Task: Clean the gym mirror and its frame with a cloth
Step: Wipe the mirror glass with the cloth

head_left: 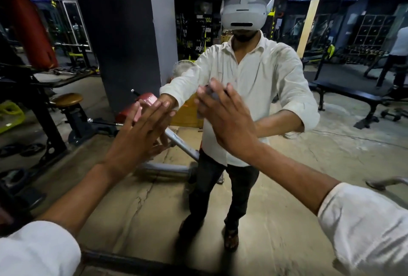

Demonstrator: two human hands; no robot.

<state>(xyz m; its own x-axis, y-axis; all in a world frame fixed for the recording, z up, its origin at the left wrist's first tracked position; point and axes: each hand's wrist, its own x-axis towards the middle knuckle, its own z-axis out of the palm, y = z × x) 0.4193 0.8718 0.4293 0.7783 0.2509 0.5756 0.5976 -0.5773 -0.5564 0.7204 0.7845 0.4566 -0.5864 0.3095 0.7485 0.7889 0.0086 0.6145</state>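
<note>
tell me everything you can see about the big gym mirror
The large glass wall mirror stands upright and fills nearly the whole view, reflecting the gym and the person in a white shirt. What looks like a dark frame rail runs along its bottom edge. The left hand and right hand press flat on it, fingers straight. A blurred greyish patch shows by the right fingertips.

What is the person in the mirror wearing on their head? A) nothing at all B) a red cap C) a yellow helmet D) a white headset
D: the reflection in the mirror shows a white headset over the eyes, with a strap running up over the head.
</note>
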